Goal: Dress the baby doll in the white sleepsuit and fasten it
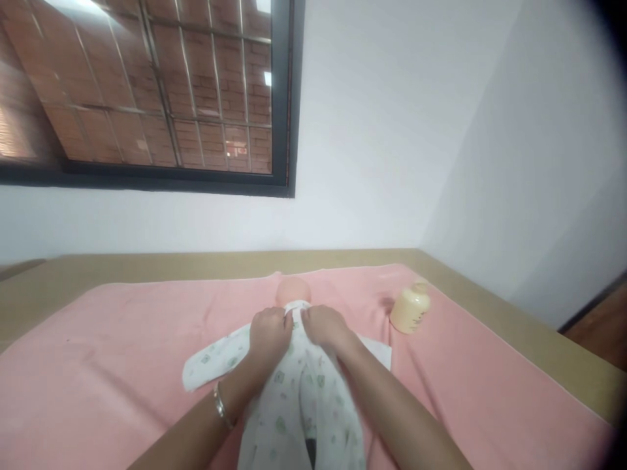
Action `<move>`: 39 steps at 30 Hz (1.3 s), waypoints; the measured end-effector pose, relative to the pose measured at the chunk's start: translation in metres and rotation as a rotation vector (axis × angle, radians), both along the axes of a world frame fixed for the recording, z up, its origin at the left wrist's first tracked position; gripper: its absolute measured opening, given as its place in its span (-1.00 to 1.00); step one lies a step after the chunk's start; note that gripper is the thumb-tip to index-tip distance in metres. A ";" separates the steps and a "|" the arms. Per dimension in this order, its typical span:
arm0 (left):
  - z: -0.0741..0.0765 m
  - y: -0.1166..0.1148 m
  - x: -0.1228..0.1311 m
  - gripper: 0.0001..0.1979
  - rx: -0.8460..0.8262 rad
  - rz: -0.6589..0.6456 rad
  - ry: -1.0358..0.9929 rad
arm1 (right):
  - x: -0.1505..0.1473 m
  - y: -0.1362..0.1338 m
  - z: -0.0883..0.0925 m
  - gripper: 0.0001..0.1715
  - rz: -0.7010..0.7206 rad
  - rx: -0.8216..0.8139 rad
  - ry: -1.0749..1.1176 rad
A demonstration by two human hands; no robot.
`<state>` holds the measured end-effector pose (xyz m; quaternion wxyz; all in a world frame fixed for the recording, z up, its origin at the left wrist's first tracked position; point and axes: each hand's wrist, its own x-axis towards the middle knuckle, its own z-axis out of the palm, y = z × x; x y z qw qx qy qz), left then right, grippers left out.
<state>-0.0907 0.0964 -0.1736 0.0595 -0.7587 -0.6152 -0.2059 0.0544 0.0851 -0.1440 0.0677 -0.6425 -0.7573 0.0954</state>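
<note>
A baby doll [292, 291] lies on its back on a pink blanket [147, 313], its head toward the wall. It wears a white printed baby garment [281, 398] whose sleeves spread to both sides and whose legs reach toward me. My left hand [270, 333] grips the cloth at the left of the neckline, fingers curled. On the other side of the neckline, my right hand [323, 324] has its fingers closed on the same garment. The doll's body is hidden under the cloth. A silver bracelet [219, 405] circles my left wrist.
A cream baby bottle [410, 309] stands on the blanket at the right, slightly tilted in view. The tan surface [220, 264] beneath shows along the back. Behind it rises a white wall [362, 130] with a dark-framed barred window [287, 98].
</note>
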 end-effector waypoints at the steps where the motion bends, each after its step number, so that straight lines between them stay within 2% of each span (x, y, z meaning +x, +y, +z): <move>1: 0.000 0.000 0.000 -0.56 -0.006 0.010 -0.004 | 0.002 0.004 -0.001 -0.32 -0.027 -0.030 0.042; 4: 0.001 0.000 0.000 -0.56 -0.056 0.051 -0.011 | 0.003 0.005 0.000 -0.25 -0.035 -0.046 0.085; 9: -0.002 -0.001 0.000 -0.57 -0.010 0.017 -0.058 | -0.010 -0.018 0.006 -0.50 0.182 0.097 -0.123; 13: -0.002 -0.002 0.001 -0.58 0.022 -0.046 -0.094 | -0.006 -0.006 0.003 -0.33 -0.006 0.045 -0.028; 16: 0.000 -0.002 0.002 -0.60 -0.001 -0.001 -0.081 | -0.002 0.002 0.001 -0.28 -0.028 -0.023 0.017; 19: 0.002 -0.002 0.001 -0.59 -0.074 0.056 -0.073 | -0.007 -0.009 0.000 -0.38 0.035 0.060 -0.062; 21: 0.003 -0.002 0.000 -0.59 -0.105 0.049 -0.072 | -0.012 -0.018 -0.002 -0.51 0.130 0.149 -0.127; 23: 0.003 -0.002 0.000 -0.59 -0.074 0.009 -0.064 | -0.014 -0.018 -0.003 -0.58 0.175 0.165 -0.149; 25: 0.002 -0.002 0.000 -0.58 -0.003 -0.031 -0.048 | -0.010 -0.010 -0.004 -0.53 0.094 0.109 -0.107; 28: 0.000 -0.001 0.001 -0.59 0.029 -0.024 -0.038 | -0.001 0.003 0.000 -0.32 -0.014 -0.021 0.042; 30: 0.000 -0.001 0.001 -0.59 -0.020 0.029 -0.041 | 0.002 0.001 0.005 -0.29 0.017 -0.052 0.083; 32: 0.001 -0.001 0.000 -0.59 -0.085 0.071 -0.045 | -0.001 -0.009 0.010 -0.35 0.071 -0.017 0.053; 35: 0.003 -0.003 0.000 -0.60 -0.100 0.066 -0.037 | -0.007 -0.024 0.014 -0.41 0.116 0.049 0.005; 39: 0.003 -0.004 0.000 -0.57 -0.054 0.031 -0.019 | -0.005 -0.009 0.005 -0.29 0.027 0.023 0.053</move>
